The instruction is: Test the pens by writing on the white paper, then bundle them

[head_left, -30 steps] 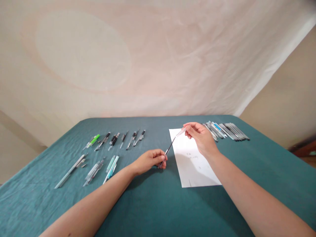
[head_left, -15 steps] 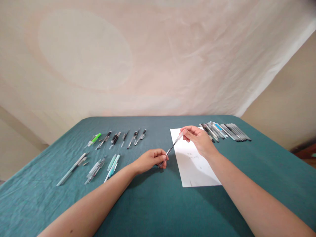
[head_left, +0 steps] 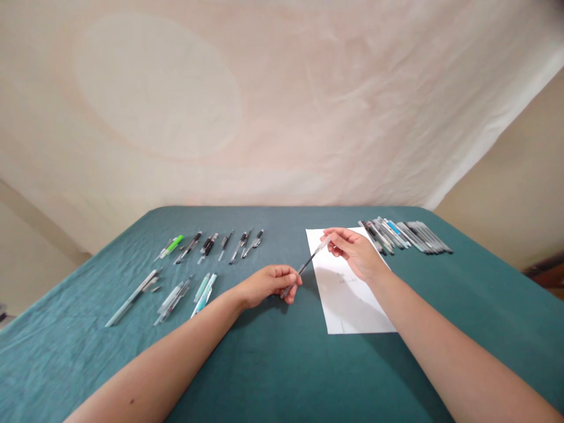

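Both my hands hold one thin pen (head_left: 307, 266) slanted above the green table (head_left: 273, 364). My left hand (head_left: 268, 285) is closed in a pinch on the pen's lower dark end. The fingers of my right hand (head_left: 355, 252) are closed on its upper clear end, over the top left corner of a white sheet of paper (head_left: 352, 294). The sheet lies flat and carries faint writing near its middle.
A row of dark pens and a green one (head_left: 171, 246) lies at the far left. Several pale and teal pens (head_left: 202, 292) lie nearer on the left. A tight row of pens (head_left: 405, 235) sits at the far right. A cream cloth backdrop hangs behind.
My right hand has come slightly nearer and lower along the pen, shortening the gap to my left hand. The view has shifted a little.
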A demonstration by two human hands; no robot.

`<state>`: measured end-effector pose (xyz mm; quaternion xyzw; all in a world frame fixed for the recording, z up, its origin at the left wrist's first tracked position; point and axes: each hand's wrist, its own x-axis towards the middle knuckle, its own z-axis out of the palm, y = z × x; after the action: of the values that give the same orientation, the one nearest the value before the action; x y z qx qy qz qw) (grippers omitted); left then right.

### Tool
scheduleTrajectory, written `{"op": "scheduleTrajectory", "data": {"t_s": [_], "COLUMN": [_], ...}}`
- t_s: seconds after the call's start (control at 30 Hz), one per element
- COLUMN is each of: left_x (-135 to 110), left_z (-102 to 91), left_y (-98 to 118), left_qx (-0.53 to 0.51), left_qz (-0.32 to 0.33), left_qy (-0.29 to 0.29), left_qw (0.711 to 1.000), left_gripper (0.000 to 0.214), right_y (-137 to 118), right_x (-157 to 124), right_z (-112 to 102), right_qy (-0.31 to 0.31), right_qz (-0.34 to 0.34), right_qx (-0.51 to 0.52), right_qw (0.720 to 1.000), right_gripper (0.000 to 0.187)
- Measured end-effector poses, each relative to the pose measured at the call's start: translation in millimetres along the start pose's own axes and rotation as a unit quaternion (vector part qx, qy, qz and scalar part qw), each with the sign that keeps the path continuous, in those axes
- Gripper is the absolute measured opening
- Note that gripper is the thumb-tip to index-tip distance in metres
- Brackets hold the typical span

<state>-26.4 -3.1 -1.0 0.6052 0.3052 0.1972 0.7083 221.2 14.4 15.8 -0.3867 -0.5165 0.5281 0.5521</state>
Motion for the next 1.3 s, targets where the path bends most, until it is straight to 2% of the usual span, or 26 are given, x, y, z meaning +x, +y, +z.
{"op": "scheduleTrajectory", "data": {"t_s": [0.17,0.33,0.67,0.93,1.17,1.3], "left_x": [0.1,0.1,-0.6,-1.2,1.1,2.0], "left_z": [-1.4,-0.7,-1.2,-7.7,-4.3,-3.9], "left_y": [-0.1,0.6,0.1,-0.2,-2.9,-4.2], "left_qx": [-0.023,-0.025,-0.038,-0.113,-0.082,-0.083], "left_qz": [-0.009,-0.011,-0.018,-0.044,-0.052,-0.042], "left_qy": [0.003,0.003,-0.009,-0.050,-0.032,-0.027], "left_qw": [1.000,1.000,0.999,0.991,0.995,0.995], "left_gripper": [0.034,0.035,0.039,0.037,0.035,0.033], "right_y": [4.0,8.1,18.7,20.2,28.3,29.9], "right_x": [-0.8,-4.5,-10.3,-12.9,-13.3,-14.7], "right_z": [-2.9,6.4,20.8,23.2,26.3,28.7], "right_qy": [-0.056,-0.084,-0.051,-0.087,-0.068,-0.085], "right_qz": [0.049,0.068,0.076,0.103,0.110,0.110], "right_qx": [0.012,-0.006,0.038,0.047,0.038,0.051], "right_qw": [0.997,0.994,0.995,0.990,0.991,0.989], "right_gripper": [0.033,0.032,0.031,0.033,0.027,0.030]}}
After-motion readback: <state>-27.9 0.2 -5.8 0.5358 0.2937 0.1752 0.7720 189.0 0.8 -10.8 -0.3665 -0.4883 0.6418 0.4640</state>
